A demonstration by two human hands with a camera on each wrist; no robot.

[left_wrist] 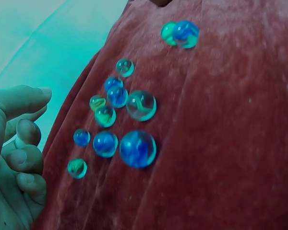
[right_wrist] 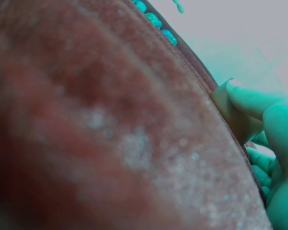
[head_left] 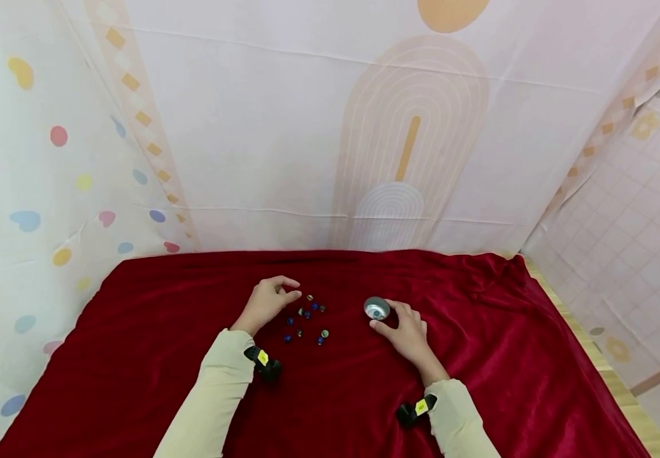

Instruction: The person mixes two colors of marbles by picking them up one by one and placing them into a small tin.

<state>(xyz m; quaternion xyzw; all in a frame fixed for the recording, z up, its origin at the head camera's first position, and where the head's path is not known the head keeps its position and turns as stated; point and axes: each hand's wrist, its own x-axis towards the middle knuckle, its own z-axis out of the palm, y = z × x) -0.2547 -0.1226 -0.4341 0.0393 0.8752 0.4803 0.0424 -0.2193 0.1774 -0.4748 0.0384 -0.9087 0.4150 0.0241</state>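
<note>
Several glass marbles (left_wrist: pixel 140 149), some with blue and some with green or yellowish swirls, lie scattered on red velvety cloth. My left hand (head_left: pixel 268 303) hovers at the left of the far marbles, thumb and forefinger apart, and nothing shows between them. In the left wrist view its other fingers (left_wrist: pixel 25 158) are bent loosely. To the right of the marbles, my right hand (head_left: pixel 408 329) grips a small silvery metal bowl (head_left: pixel 371 301) by its side, thumb near and fingers behind. Something small and bluish shows inside the bowl, too small to make out.
Dark red cloth (head_left: pixel 192 356) covers the table, with folds bunched at the far right corner. A wooden table edge (head_left: pixel 599 362) shows along the right. Patterned white sheets (head_left: pixel 261 140) hang behind and at both sides.
</note>
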